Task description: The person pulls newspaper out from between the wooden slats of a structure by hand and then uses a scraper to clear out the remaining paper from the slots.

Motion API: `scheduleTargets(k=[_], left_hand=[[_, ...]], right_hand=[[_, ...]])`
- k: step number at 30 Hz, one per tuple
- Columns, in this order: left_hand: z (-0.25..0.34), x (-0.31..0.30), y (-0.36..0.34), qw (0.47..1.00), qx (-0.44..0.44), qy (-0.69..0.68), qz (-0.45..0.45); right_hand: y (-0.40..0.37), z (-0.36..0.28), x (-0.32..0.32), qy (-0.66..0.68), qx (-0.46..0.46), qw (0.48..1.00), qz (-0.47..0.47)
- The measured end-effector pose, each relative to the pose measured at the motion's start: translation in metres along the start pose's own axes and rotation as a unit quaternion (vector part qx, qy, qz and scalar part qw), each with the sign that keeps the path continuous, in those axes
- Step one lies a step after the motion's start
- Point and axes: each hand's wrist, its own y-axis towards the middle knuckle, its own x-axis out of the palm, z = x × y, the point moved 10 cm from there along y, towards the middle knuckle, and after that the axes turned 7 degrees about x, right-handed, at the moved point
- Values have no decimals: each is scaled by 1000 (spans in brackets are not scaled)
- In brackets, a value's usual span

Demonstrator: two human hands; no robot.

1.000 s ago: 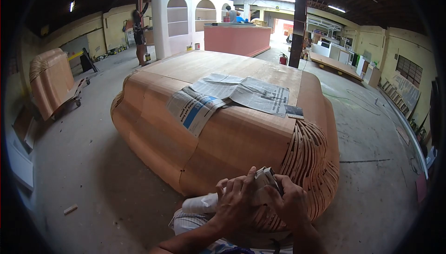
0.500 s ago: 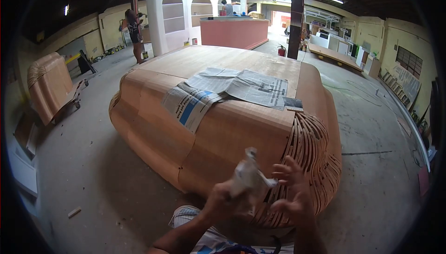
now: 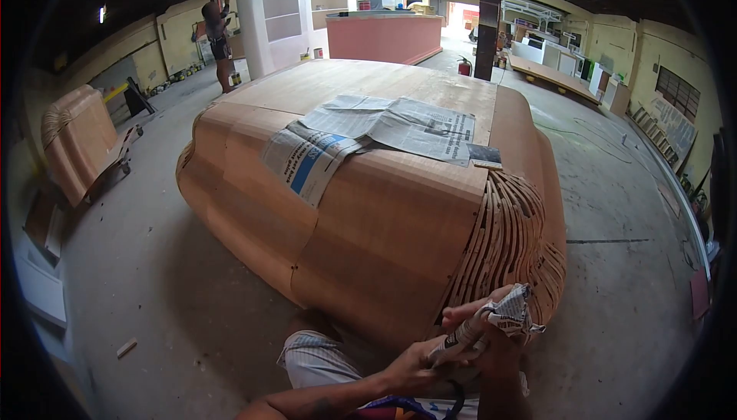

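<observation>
A crumpled, twisted piece of newspaper (image 3: 507,311) is between my hands at the lower right, its wider end flaring above my right wrist. My left hand (image 3: 422,360) is closed round its narrow end. My right hand (image 3: 464,314) lies against the paper from behind, fingers bent around it and partly hidden by it. Just beyond my hands is the corner of a large, curved wooden piece (image 3: 384,243), built of thin bent strips (image 3: 503,243) with gaps between them. Flat newspaper sheets (image 3: 391,124) lie on its top, with a small dark block (image 3: 485,156) at their right edge.
A smaller curved wooden piece (image 3: 77,143) stands on a wheeled base at left. Farther back are a white arched shelf unit (image 3: 257,28), a pink counter (image 3: 384,38), a dark post (image 3: 486,28) and a fire extinguisher (image 3: 464,66). One person (image 3: 217,44) stands at back left, another behind the counter.
Both hands have moved down and to the right with the crumpled newspaper. My right hand, apart with spread fingers before, is now against the paper. The view has tilted slightly down.
</observation>
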Motion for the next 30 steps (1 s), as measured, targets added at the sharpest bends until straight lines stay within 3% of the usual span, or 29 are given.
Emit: scheduleTargets(k=[4,8,11,15,18,23,25,27,30], left_hand=[[-7,1,-7,991,46,124,-28],[-2,-8,-4,980,20,191,-54],[17,-7,-1,979,15,180,-94],[8,-12,-3,983,-13,154,-99],[-24,-21,-5,989,-16,113,-96],[-43,-6,-13,969,-137,-7,-205],[-21,-5,-6,972,-99,70,-202],[21,-4,5,952,11,252,-176],[33,1,17,968,65,223,-95]], right_hand=[[-1,6,-3,69,-2,996,-52],[-6,0,-3,5,-66,993,-95],[-3,6,-13,133,-37,981,-134],[0,4,-30,176,-32,983,-32],[-4,3,-46,183,11,975,127],[-9,-13,-21,230,-27,972,-50],[-8,-10,-19,180,-43,979,-82],[-7,-8,-19,73,-61,991,-88],[-9,6,-8,35,-67,993,-86]])
